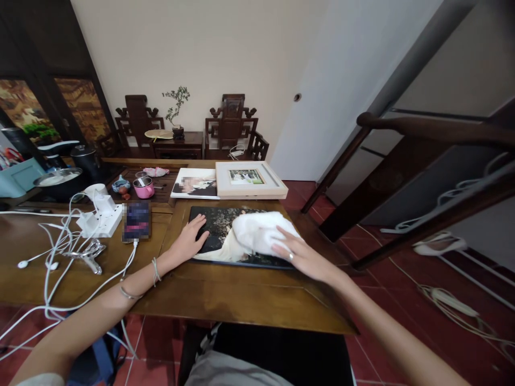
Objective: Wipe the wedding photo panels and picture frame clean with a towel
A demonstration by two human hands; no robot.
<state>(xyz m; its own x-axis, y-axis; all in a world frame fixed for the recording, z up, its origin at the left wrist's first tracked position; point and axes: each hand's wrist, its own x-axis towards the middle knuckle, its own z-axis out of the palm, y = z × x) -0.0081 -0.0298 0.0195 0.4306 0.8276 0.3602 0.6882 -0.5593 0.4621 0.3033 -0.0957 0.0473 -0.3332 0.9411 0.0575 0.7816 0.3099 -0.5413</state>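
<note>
A dark photo panel [219, 228] lies flat on the wooden table in front of me; it shows a pale dress against a dark background. My left hand [190, 238] rests on the panel's left edge, fingers stretched out and nothing held. Over the panel's right half, my right hand [300, 254] grips a folded white cloth [259, 231], which hides that part of the picture. A ring sits on one finger of this hand.
Behind the panel lie a white-edged photo [195, 185] and a pale picture frame [253, 182]. To the left are a phone [137, 221], a power strip [105, 217] with tangled white cables, a pink cup [144, 187] and a pan [58, 179]. A wooden chair [402, 177] stands right.
</note>
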